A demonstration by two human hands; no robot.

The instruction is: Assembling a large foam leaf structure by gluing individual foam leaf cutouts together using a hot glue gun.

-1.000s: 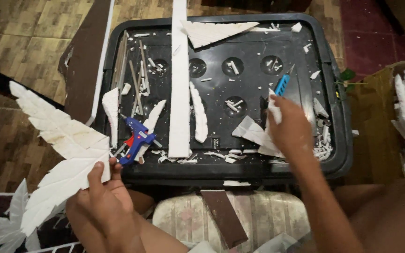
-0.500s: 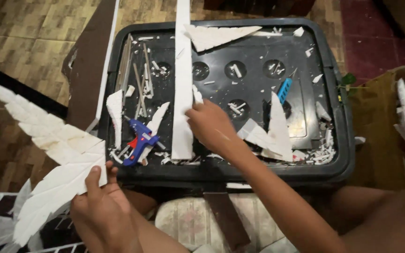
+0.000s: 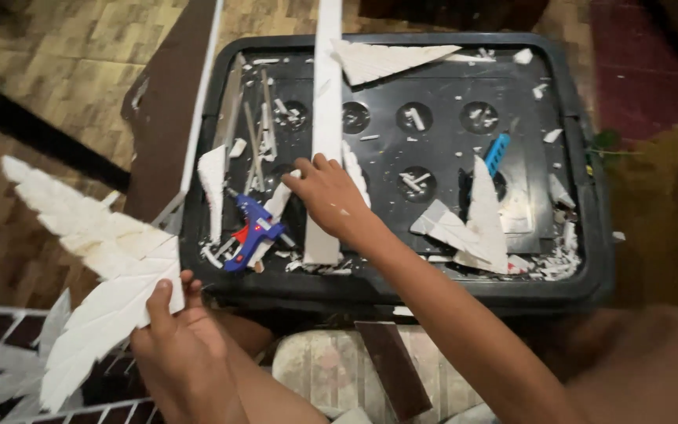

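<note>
Right hand [image 3: 331, 200] grip is half-open, empty, fingertips on a small white foam sliver [image 3: 279, 200]; blue glue gun [image 3: 249, 232] lies just near-left, long axis diagonal. Left hand [image 3: 186, 353] pinches the foam wing [image 3: 100, 267].

Glue gun [image 3: 249, 233] lies on the tray lid [image 3: 590, 235], near its front left corner. Long foam strip [image 3: 326, 118] runs front to back just right of it. Foam feather [image 3: 212, 188] stands left of gun. Cutter [image 3: 497, 153] lies right of centre, foam offcuts [image 3: 472, 224] before it. Foam wing [image 3: 96, 267] sits left, off the lid.
</note>
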